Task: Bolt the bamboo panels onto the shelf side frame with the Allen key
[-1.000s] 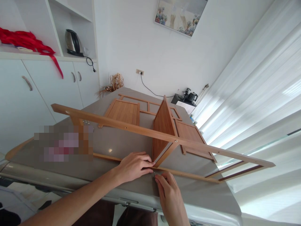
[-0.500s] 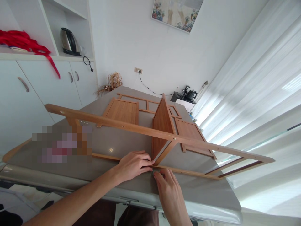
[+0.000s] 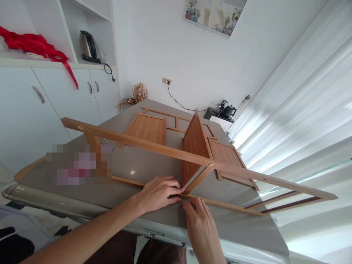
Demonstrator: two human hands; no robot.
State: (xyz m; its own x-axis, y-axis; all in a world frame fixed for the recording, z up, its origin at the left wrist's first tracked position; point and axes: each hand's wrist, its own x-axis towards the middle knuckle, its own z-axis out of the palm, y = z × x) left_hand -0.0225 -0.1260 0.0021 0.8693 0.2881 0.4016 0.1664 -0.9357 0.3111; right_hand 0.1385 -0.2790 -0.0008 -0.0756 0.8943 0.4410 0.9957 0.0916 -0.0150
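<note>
A wooden frame [image 3: 165, 148] stands on its side across the table, with an upright wooden panel [image 3: 195, 141] joined to it near the middle. My left hand [image 3: 159, 192] grips the corner where the panel's lower end meets the frame's bottom rail [image 3: 228, 205], thumb and fingers closed around it. Just right of it, in front of the rail, my right hand [image 3: 203, 223] is closed in a pinch. A small thin metal piece [image 3: 181, 201] shows at its fingertips, against the rail; its exact kind is too small to tell.
Flat panelled wooden pieces lie behind the frame, one on the left [image 3: 147, 128] and one on the right [image 3: 232, 159]. A pixelated patch covers the table's left part. The grey tabletop's [image 3: 255, 238] front edge is close. White curtains [image 3: 310, 121] hang at right.
The view has shifted slightly, so the scene sits a little further right. Both hands stay at the same joint; the metal piece at my right fingertips shows a bit more clearly.
</note>
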